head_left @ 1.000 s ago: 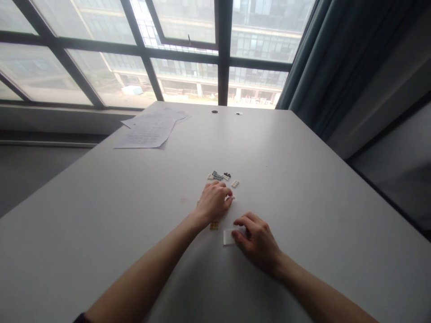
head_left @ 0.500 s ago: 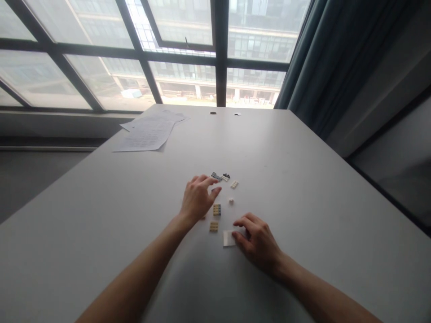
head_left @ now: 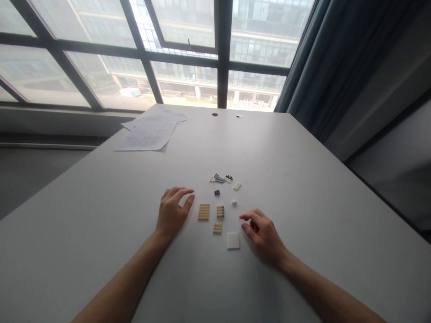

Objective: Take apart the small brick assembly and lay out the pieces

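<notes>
My left hand (head_left: 175, 208) is open with nothing in it, left of a larger tan studded plate (head_left: 204, 211). My right hand (head_left: 264, 235) is also open and holds nothing; it is just right of a smooth white square tile (head_left: 233, 241). Between the hands lie a tan and blue brick (head_left: 220, 211), a small tan plate (head_left: 217, 229) and a small white piece (head_left: 234, 203). Farther back are a small dark brick (head_left: 217, 193), grey pieces (head_left: 219, 179), a black piece (head_left: 229, 177) and a white studded plate (head_left: 237, 186).
Papers (head_left: 146, 134) lie at the far left of the white table (head_left: 286, 170). Two round holes sit near its far edge, below the window. A dark curtain (head_left: 313, 67) hangs at the right.
My left hand has moved left, away from the pieces, uncovering the larger tan plate and the dark brick. My right hand has shifted slightly right, off the white tile.
</notes>
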Motion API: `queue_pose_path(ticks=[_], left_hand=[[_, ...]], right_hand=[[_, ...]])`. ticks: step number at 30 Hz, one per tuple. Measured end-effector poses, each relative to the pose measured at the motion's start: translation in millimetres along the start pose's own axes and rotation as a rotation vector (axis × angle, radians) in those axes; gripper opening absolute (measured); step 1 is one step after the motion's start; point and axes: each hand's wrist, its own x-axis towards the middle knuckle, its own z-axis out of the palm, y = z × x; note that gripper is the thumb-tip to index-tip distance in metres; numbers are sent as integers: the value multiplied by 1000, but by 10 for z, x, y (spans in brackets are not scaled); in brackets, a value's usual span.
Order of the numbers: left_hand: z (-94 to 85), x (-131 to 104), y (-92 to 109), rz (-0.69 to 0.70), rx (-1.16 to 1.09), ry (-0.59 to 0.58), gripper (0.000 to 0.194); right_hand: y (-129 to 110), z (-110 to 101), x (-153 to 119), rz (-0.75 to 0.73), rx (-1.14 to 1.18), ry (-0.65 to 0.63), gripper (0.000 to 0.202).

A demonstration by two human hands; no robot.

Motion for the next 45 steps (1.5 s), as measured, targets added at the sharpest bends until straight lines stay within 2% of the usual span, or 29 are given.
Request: queue_pose_path(ticks=[3, 6, 9, 13, 17, 23, 28, 31, 35, 41, 45], left_hand=[[1, -2, 7, 42, 16, -10, 18], [1, -20, 27, 99, 35, -22, 17], [-4, -31, 28, 117, 34, -11, 16], [-10, -28, 12, 116, 10, 14, 16], [-15, -32, 13, 110, -3, 19, 16], [-20, -38, 19, 120, -4, 41, 14], [-30, -84, 116, 218, 10, 68, 12], [-43, -148, 283, 358, -24, 40, 16], [-52, -213, 475, 532, -66, -59, 19], [-37, -217, 468, 590, -14, -151, 18], [-35, -207, 469, 616, -13, -182, 18]], right_hand=[[77, -104, 249, -39, -74, 37, 26], [173, -201, 615, -101, -253, 50, 40], [265, -207, 945, -159, -429, -27, 46], [353, -113, 1146, -196, -535, -74, 27], [409, -92, 1120, -186, -537, -42, 15], [479, -223, 874, -169, -505, -4, 11], [354, -252, 557, -47, -235, 79, 12], [191, -216, 393, -19, -92, 12, 13], [51, -175, 301, -25, -49, -102, 9], [44, -142, 361, -94, -87, -158, 19], [-8, -47, 443, -145, -125, -182, 24]])
